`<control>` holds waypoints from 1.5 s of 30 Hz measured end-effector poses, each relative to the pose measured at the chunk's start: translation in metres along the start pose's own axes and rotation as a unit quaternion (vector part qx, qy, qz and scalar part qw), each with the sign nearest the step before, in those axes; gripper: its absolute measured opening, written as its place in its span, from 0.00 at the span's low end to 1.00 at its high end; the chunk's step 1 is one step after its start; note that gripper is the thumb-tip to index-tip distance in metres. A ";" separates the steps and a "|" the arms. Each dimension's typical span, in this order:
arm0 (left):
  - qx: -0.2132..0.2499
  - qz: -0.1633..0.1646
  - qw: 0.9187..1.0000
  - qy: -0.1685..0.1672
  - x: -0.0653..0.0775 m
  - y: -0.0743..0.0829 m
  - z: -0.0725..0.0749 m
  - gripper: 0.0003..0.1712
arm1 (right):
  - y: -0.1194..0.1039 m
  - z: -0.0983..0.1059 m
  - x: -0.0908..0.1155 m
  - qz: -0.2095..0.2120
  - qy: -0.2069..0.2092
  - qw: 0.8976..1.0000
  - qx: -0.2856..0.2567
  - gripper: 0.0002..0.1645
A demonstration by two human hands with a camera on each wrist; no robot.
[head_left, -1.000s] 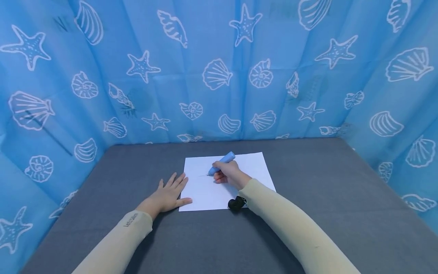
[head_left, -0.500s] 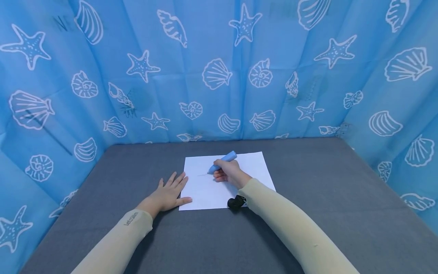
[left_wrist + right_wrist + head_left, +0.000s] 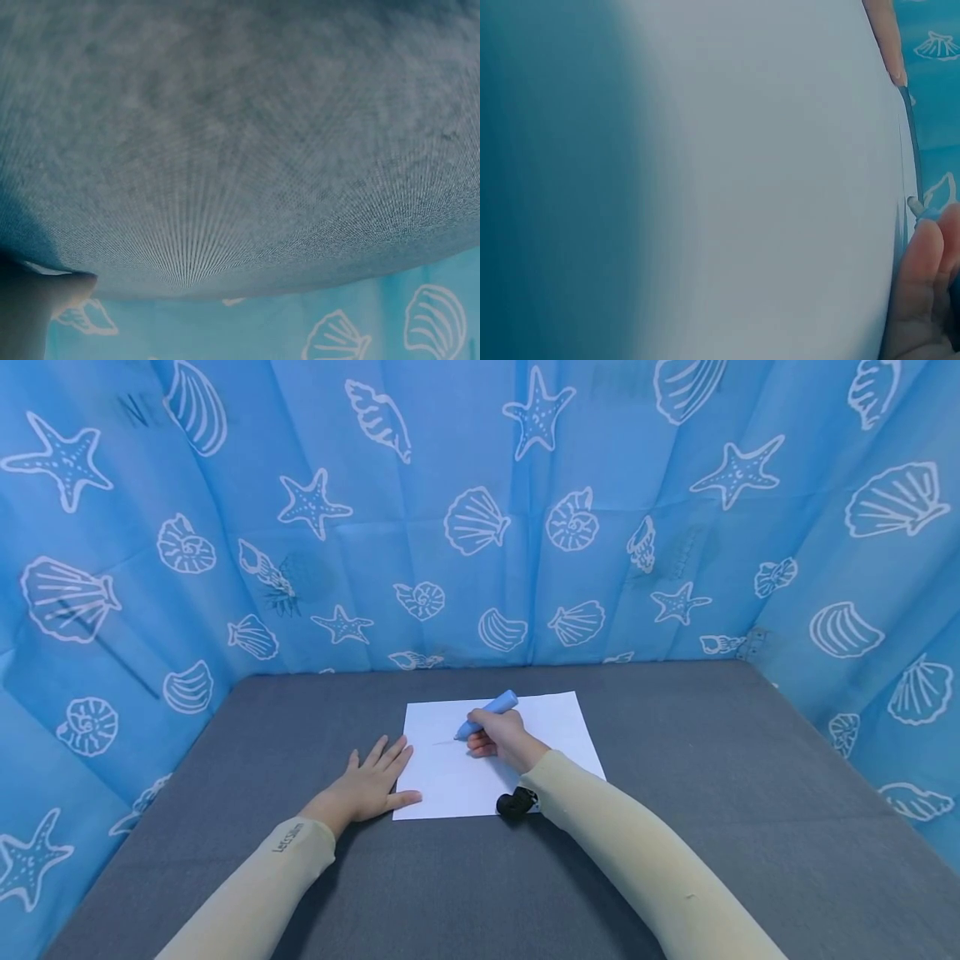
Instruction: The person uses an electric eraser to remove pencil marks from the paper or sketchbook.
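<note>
A thick light-blue pen [image 3: 489, 714] slants in my right hand [image 3: 504, 737], its dark tip at a short thin line [image 3: 443, 742] on a white sheet of paper [image 3: 442, 785]. In the right wrist view the pen's tip [image 3: 915, 204] pokes out past my fingertips [image 3: 922, 247]. My left hand [image 3: 365, 789] lies flat with fingers spread, its fingertips and thumb on the left edge of the paper. At the lower left of the left wrist view, part of that hand [image 3: 71, 294] shows dark; the rest is out of frame.
The paper lies on a grey cloth-covered table [image 3: 675, 760]. A blue curtain [image 3: 480, 585] with white shells and starfish hangs behind and at the sides. A small black device [image 3: 515, 803] sits at my right wrist, over the paper's near edge.
The pen and my right hand have shifted only very slightly, with the tip staying by the line's right end. My left hand keeps its place on the paper.
</note>
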State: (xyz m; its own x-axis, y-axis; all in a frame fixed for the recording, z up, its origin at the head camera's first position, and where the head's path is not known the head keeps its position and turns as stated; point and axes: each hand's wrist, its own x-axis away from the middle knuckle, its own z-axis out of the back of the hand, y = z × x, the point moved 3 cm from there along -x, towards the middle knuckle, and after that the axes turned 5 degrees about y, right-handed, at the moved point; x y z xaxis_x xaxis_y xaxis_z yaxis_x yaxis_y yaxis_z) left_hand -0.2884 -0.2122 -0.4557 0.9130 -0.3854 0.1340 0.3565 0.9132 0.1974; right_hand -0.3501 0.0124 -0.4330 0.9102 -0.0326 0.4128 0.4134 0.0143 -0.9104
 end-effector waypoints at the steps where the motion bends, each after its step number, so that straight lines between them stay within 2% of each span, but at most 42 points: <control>1: 0.000 0.000 1.000 0.000 0.000 0.000 0.001 0.55 | 0.000 0.000 0.000 0.001 0.000 1.000 0.000 0.13; 20: 0.000 -0.001 1.000 0.005 0.003 0.003 0.002 0.55 | 0.000 -0.002 0.000 0.003 -0.004 1.000 -0.003 0.12; 26: 0.001 0.000 1.000 0.001 0.003 0.003 0.003 0.55 | 0.001 -0.005 0.004 -0.005 -0.021 1.000 0.015 0.14; 31: -0.001 0.006 1.000 -0.004 0.003 0.006 0.006 0.55 | -0.001 -0.004 0.004 0.008 -0.009 1.000 0.011 0.14; 37: 0.000 0.007 1.000 -0.004 0.004 0.006 0.006 0.56 | -0.001 -0.005 0.006 -0.001 -0.016 1.000 0.017 0.14; 41: -0.002 0.006 1.000 -0.009 0.004 0.006 0.006 0.56 | -0.002 -0.003 0.002 0.008 0.004 1.000 0.009 0.14; 45: -0.003 0.005 1.000 -0.013 0.005 0.008 0.009 0.56 | -0.002 -0.004 0.002 0.008 -0.002 1.000 0.013 0.14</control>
State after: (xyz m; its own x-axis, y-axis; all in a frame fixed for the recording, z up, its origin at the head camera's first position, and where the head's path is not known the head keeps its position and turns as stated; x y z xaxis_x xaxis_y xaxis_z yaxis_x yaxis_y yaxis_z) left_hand -0.2823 -0.2080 -0.4445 0.9108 -0.3802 0.1610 0.3494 0.9175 0.1902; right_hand -0.3495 0.0087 -0.4308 0.9164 -0.0273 0.3993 0.4001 0.0410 -0.9155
